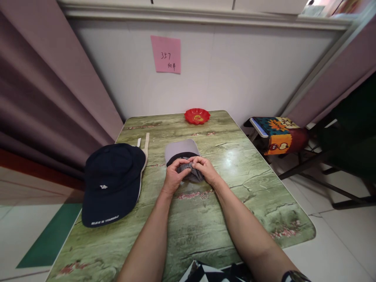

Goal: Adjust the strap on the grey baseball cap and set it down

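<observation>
A grey cap [182,147] lies on the table in front of me, its brim pointing away and its dark inner band showing. Both hands meet at the cap's back strap, near a small buckle. My left hand [174,176] pinches the strap from the left, thumb and fingers closed on it. From the right, my right hand [205,167] has its fingertips closed on the same strap. Most of the crown is hidden under the hands. To the left rests a navy cap [114,176] with white lettering on its brim and loose pale straps at its back.
The green wood-patterned table [252,196] stands against a white wall with a pink note [166,55]. A red scalloped dish [197,116] sits at the table's far edge. Right of the table is a stool with a colourful cover [277,131]. Purple curtains [58,70] hang at left.
</observation>
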`<state>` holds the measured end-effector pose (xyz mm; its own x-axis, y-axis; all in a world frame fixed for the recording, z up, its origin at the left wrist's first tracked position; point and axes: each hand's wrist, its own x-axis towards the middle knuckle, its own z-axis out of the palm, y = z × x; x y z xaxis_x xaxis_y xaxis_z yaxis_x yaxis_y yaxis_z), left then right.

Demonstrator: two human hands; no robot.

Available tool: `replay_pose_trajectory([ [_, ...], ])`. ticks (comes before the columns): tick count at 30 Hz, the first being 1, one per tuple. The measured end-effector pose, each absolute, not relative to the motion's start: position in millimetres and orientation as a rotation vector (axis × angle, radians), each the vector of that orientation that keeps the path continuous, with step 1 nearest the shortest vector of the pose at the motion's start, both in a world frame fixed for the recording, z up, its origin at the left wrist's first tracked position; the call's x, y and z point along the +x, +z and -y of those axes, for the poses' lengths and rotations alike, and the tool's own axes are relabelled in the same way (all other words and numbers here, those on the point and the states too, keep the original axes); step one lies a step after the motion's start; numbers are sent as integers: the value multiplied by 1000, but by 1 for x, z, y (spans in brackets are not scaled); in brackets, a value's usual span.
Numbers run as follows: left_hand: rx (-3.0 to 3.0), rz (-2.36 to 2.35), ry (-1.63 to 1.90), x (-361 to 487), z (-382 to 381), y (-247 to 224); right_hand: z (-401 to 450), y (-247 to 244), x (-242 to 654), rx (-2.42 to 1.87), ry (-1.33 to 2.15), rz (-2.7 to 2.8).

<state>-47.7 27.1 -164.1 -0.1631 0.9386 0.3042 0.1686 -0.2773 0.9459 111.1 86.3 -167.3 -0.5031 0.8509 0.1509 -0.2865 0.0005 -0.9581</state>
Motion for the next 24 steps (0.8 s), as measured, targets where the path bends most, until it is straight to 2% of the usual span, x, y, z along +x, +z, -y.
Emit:
replay_pose_trajectory([
  [24,1522,-1277,1391,-53,-26,-159,-90,-160,122,-649,1669,1593],
])
